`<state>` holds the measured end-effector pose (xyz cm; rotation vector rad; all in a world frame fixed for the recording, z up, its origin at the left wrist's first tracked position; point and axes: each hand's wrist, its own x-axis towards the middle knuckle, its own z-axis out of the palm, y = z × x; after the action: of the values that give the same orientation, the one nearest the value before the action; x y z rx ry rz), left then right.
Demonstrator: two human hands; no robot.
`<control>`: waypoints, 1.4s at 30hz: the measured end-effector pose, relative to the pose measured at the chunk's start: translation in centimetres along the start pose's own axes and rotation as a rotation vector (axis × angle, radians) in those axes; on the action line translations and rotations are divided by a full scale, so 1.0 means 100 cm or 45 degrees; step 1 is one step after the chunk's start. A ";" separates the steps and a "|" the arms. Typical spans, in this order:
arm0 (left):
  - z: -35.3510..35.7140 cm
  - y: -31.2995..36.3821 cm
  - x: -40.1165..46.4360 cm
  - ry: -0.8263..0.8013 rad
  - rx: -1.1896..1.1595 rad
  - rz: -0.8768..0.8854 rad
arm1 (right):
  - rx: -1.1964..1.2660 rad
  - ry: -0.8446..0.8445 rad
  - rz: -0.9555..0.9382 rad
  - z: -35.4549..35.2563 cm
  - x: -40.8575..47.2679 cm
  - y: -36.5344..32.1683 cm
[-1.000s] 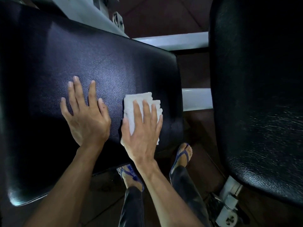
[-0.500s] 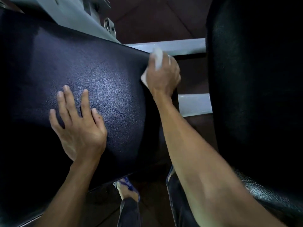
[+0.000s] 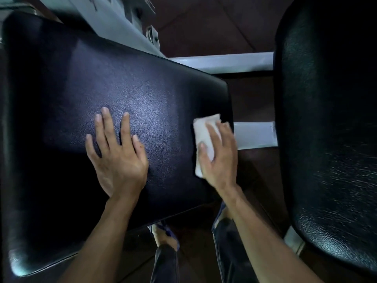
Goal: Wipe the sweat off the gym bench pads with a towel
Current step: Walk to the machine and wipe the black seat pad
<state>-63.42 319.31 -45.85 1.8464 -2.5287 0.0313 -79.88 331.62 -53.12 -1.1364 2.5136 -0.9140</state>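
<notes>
A wide black bench pad (image 3: 126,82) fills the left and middle of the head view. My left hand (image 3: 116,154) lies flat on it, fingers spread, holding nothing. My right hand (image 3: 219,158) presses a folded white towel (image 3: 204,131) onto the pad's right edge. The fingers lie over the towel, and its lower half is hidden under the palm. A second black pad (image 3: 330,127) stands to the right, apart from both hands.
White metal frame bars (image 3: 222,63) cross the gap between the two pads, and another white bar (image 3: 255,134) sits just right of the towel. Brown floor shows below, with my legs and a sandalled foot (image 3: 163,235) under the pad's near edge.
My right hand has swept the towel from the pad's near edge up to its far right corner and back down along the right edge. The left hand stayed flat on the pad.
</notes>
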 end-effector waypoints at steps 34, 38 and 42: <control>0.002 -0.002 -0.001 -0.051 0.008 0.010 | -0.037 -0.237 -0.192 0.008 -0.034 -0.049; 0.000 -0.004 0.000 -0.070 0.023 0.044 | -0.024 -0.248 -0.202 0.005 -0.034 -0.047; -0.020 -0.002 -0.001 -0.219 -0.063 0.071 | 0.139 -0.374 -0.139 -0.022 -0.036 -0.049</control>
<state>-63.21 319.40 -43.82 1.8352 -2.6651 -0.1964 -75.57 332.77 -48.45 -1.2800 2.1607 -0.8308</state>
